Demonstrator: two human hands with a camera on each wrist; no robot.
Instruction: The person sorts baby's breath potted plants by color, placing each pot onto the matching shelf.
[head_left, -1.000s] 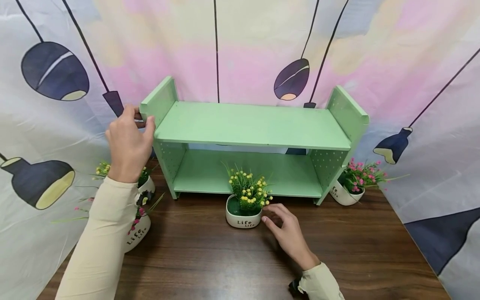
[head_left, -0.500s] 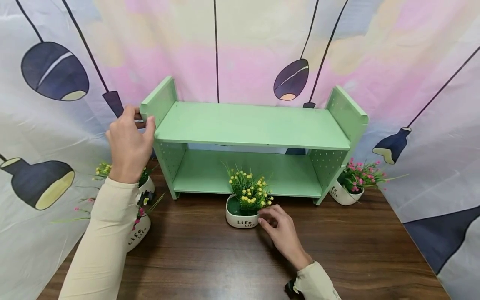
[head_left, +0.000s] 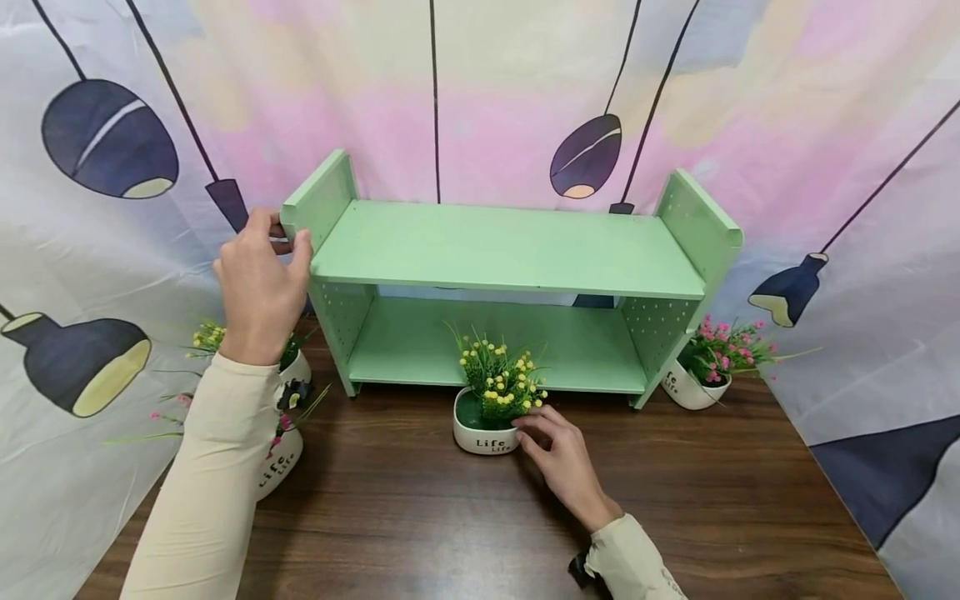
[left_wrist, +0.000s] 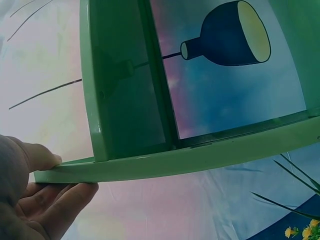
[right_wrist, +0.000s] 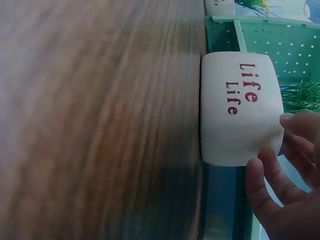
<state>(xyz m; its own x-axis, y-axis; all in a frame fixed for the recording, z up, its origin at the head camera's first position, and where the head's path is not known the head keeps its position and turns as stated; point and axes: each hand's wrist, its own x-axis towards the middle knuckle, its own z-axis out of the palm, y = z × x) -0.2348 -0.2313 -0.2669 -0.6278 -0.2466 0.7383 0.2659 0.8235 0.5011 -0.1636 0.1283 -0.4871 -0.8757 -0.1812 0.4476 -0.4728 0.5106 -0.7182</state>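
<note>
A light green two-tier shelf [head_left: 510, 246] stands on the wooden table. At the upper left, my left hand [head_left: 262, 287] grips the top of its left side panel. The left wrist view has the thumb [left_wrist: 42, 156] on one face of the panel and fingers [left_wrist: 70, 205] on the other. In front of the shelf sits a potted plant [head_left: 483, 437] with yellow flowers, in a white pot lettered "Life". My right hand [head_left: 566, 467] holds the pot's right edge with curled fingers. The right wrist view has these fingers [right_wrist: 272, 172] against the pot [right_wrist: 240, 135], which rests on the table.
A pink-flowered pot [head_left: 693, 387] stands beside the shelf's right end. Left of the shelf are a yellow-flowered pot [head_left: 298, 367] and a pink-flowered pot [head_left: 281, 467], both partly hidden by my left arm. A lamp-patterned cloth [head_left: 495, 100] hangs behind.
My right hand has shifted slightly left, bringing its fingers onto the pot's right rim. The left hand keeps its hold on the shelf, and the pot has not moved.
</note>
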